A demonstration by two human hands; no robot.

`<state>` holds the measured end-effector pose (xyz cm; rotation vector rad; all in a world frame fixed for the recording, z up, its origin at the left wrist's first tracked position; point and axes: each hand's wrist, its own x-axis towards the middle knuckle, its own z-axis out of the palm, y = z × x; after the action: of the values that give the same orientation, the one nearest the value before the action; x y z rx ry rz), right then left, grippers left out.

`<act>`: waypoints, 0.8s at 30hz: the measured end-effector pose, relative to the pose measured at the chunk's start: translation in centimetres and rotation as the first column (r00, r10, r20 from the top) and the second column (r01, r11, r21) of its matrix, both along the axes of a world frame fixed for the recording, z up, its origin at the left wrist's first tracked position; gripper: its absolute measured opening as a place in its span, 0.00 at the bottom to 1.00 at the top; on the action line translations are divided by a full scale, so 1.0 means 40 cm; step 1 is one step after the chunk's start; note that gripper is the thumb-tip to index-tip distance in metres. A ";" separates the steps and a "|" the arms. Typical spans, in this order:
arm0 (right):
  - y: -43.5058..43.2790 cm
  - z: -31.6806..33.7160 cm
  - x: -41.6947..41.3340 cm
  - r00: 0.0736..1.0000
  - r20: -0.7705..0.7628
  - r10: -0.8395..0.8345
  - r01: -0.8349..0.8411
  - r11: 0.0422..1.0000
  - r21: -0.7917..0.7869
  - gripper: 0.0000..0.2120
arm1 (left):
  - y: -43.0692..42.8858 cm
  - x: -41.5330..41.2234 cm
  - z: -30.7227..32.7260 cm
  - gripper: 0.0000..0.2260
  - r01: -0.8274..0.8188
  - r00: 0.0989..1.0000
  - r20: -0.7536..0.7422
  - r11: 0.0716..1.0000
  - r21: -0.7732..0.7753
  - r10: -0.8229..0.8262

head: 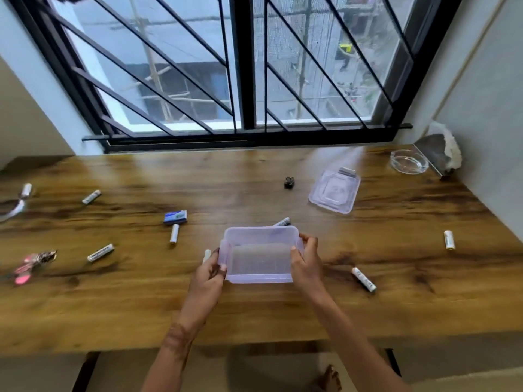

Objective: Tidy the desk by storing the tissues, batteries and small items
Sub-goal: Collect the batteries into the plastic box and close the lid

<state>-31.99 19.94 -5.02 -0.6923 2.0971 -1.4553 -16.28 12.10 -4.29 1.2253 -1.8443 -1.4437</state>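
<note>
A clear lilac plastic box (pixel 260 239) with nothing in it sits mid-desk. My left hand (pixel 210 274) grips its left side and my right hand (pixel 307 263) grips its right side. Its lid (pixel 334 190) lies upside up at the back right. Several white batteries are scattered on the wooden desk (pixel 254 312): one (pixel 363 279) right of the box, one (pixel 449 239) far right, one (pixel 174 233) left of the box, another (pixel 100 252) further left. A blue-white tissue pack (pixel 175 217) lies left of centre. A battery (pixel 282 222) peeks out behind the box.
A small black object (pixel 289 183) lies near the lid. A glass ashtray (pixel 409 161) stands at the back right corner beside a grey stone (pixel 435 154). Pink patterned items (pixel 32 264) and a white band (pixel 12 212) lie at the left edge. A barred window runs behind the desk.
</note>
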 end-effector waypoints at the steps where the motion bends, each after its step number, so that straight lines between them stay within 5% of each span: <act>1: 0.004 -0.005 0.004 1.000 -0.005 -0.007 0.007 1.000 -0.003 0.12 | 0.009 0.005 -0.001 0.19 0.005 1.000 -0.004 1.000 0.015 -0.005; 11: 0.047 -0.012 -0.002 0.999 0.008 -0.050 0.050 0.998 -0.030 0.21 | 0.014 0.024 -0.015 0.19 -0.046 0.998 0.047 0.999 -0.014 0.047; 17: 0.161 -0.035 -0.070 0.877 -0.457 -0.146 0.235 0.961 0.143 0.17 | -0.045 0.035 -0.051 0.10 -0.311 0.894 0.246 0.914 -0.260 0.374; 24: 0.236 -0.065 -0.096 0.783 -0.622 -0.020 0.312 0.877 0.365 0.14 | -0.085 0.016 -0.054 0.17 -0.110 0.801 0.542 0.952 -0.285 0.255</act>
<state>-35.83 29.36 -7.60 -0.8687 2.9294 -0.7991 -15.64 8.70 -6.43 1.7902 -2.1184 -0.7472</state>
